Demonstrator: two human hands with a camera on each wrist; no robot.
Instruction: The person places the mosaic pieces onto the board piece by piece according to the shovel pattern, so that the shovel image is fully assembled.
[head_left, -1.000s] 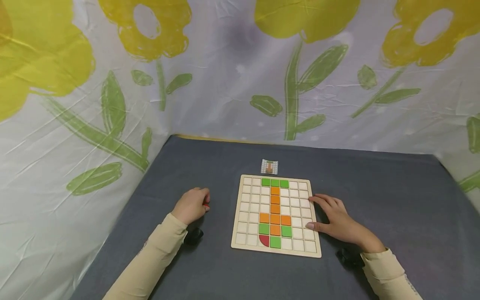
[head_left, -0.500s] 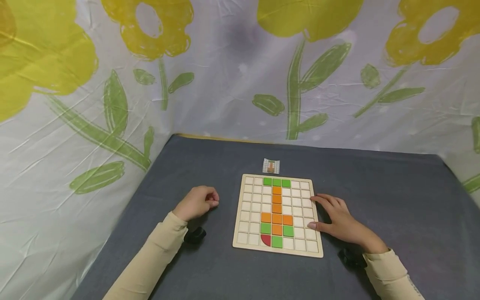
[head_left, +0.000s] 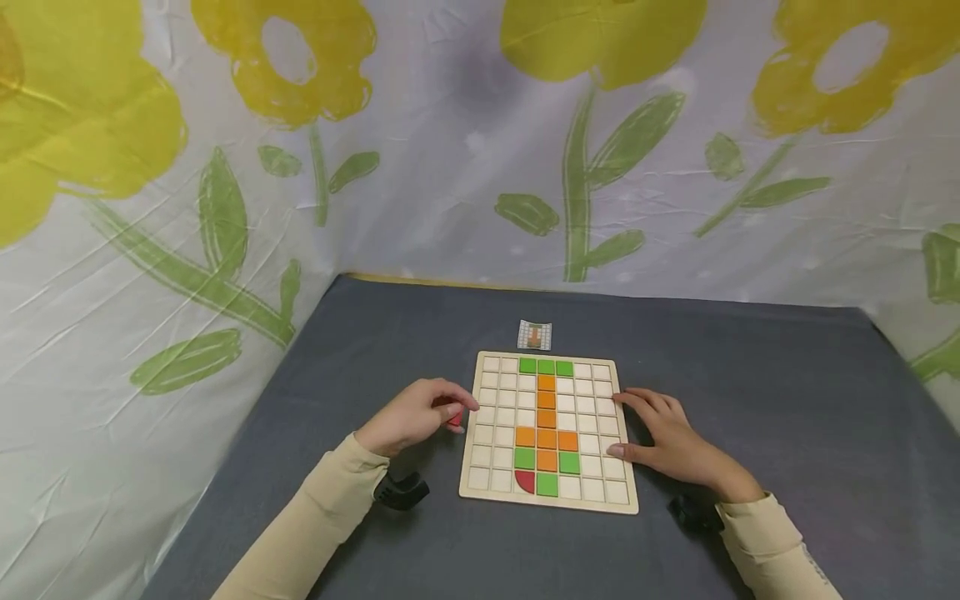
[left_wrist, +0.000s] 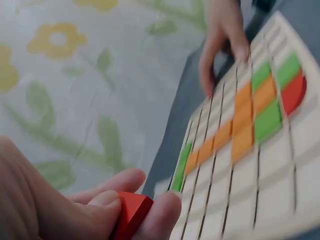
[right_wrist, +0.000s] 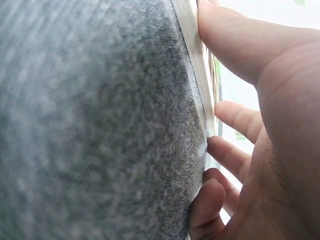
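My left hand (head_left: 412, 419) is just left of the wooden grid board (head_left: 480, 492), pinching a red tile (left_wrist: 131, 215) between thumb and fingers. The tile's full outline is hidden by the fingers. Orange tiles (head_left: 547, 418) run up the middle of the board, crossed near the bottom by a short orange row. Green tiles (head_left: 546, 367) line the top centre, and more green ones sit low down. A red rounded tile (head_left: 526, 482) lies in the bottom row. Touching the board's right edge with thumb and fingertips, my right hand (head_left: 686, 446) keeps its fingers relaxed.
A small printed card (head_left: 535, 335) with a grid picture lies behind the board. Dark cloth covers the table (head_left: 750, 375). Behind and to the left hangs a pale curtain (head_left: 435, 167) with yellow flowers.
The left hand has moved right to the board's left edge, and the red tile shows in its fingers again. My right hand stays at the board's right edge.
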